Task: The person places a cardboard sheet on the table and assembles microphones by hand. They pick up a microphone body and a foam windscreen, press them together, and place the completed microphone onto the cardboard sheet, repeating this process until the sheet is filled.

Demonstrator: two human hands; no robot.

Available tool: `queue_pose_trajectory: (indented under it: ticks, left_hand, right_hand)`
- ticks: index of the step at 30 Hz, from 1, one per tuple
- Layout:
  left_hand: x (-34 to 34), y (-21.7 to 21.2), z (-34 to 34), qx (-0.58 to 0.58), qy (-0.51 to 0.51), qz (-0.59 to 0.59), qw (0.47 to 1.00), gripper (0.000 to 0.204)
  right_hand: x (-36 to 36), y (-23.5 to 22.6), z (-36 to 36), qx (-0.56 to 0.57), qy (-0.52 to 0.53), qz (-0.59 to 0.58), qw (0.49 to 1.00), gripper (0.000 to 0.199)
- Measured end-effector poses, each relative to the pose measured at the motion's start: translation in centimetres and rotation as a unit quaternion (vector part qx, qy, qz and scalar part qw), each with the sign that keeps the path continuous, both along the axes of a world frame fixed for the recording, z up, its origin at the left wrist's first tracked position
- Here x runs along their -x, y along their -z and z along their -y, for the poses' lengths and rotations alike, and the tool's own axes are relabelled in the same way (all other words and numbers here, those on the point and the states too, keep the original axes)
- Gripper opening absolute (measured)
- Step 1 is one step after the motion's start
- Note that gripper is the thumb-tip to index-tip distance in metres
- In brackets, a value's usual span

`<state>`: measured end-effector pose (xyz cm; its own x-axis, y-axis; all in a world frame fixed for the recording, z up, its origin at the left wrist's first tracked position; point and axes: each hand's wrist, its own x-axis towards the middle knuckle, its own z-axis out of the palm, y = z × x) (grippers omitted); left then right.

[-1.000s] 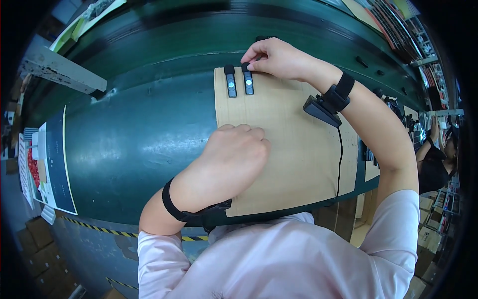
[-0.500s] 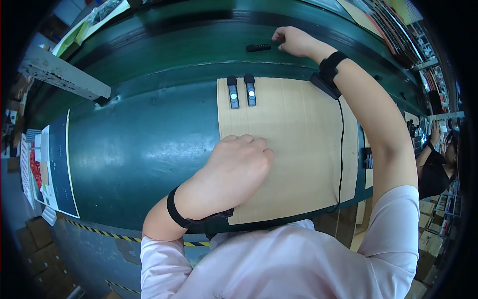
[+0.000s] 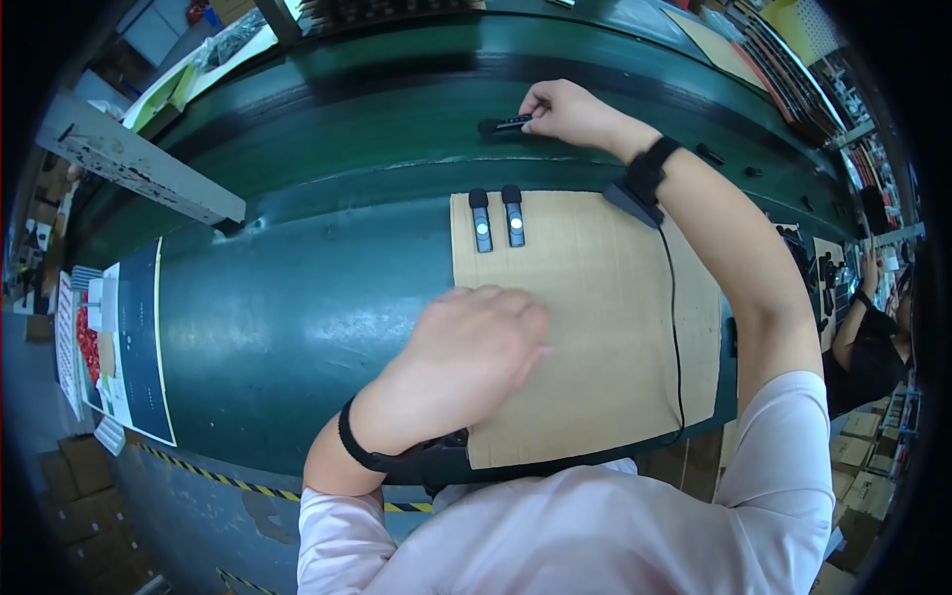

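Note:
At the far side, my right hand (image 3: 555,111) pinches the near end of a small black clip-on microphone (image 3: 501,125) with a foam tip, lying on the green belt. My left hand (image 3: 486,332) is curled, knuckles up, over the left part of a cardboard sheet (image 3: 615,347). Its fingertips are hidden and slightly blurred, so whatever they hold cannot be seen. Beyond that hand, two similar microphones, a left one (image 3: 482,230) and a right one (image 3: 516,225), lie side by side on the cardboard's far left corner, each showing a white light.
Farther right on the green belt (image 3: 377,129) lie several small black pieces (image 3: 710,154). A grey metal post (image 3: 149,164) stands at left. From my right wristband a black cable (image 3: 674,337) crosses the cardboard. Another person (image 3: 863,347) works at far right.
My right hand has reached the microphone on the belt and closed on its end. My left hand stays curled over the cardboard. The whole view has shifted slightly.

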<state>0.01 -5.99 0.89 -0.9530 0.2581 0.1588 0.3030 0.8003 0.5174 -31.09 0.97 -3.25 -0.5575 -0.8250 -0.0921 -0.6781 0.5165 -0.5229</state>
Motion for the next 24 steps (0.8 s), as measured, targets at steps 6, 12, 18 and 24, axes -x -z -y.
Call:
queue_pose_trajectory:
  ticks: [6,12,18,24]
  left_hand:
    - [0.7,-1.5,2.1,-0.039,-0.181,-0.221,0.958,0.033]
    - [0.6,-0.7,2.3,-0.161,-0.160,-0.217,0.949,0.036]
    - [0.3,-1.7,1.8,-0.219,-0.072,-0.269,0.935,0.030]
    - [-0.1,-2.2,2.1,-0.203,-0.032,-0.287,0.936,0.031]
  right_hand:
    - [-9.8,-5.0,-4.6,0.183,-0.028,0.258,0.948,0.017]
    - [-16.8,-6.3,-8.2,0.267,-0.007,0.387,0.882,0.020]
    - [-19.4,-7.5,-9.5,0.333,-0.110,0.073,0.934,0.028]
    - [-20.4,-7.6,-9.5,0.390,-0.147,0.032,0.908,0.031]
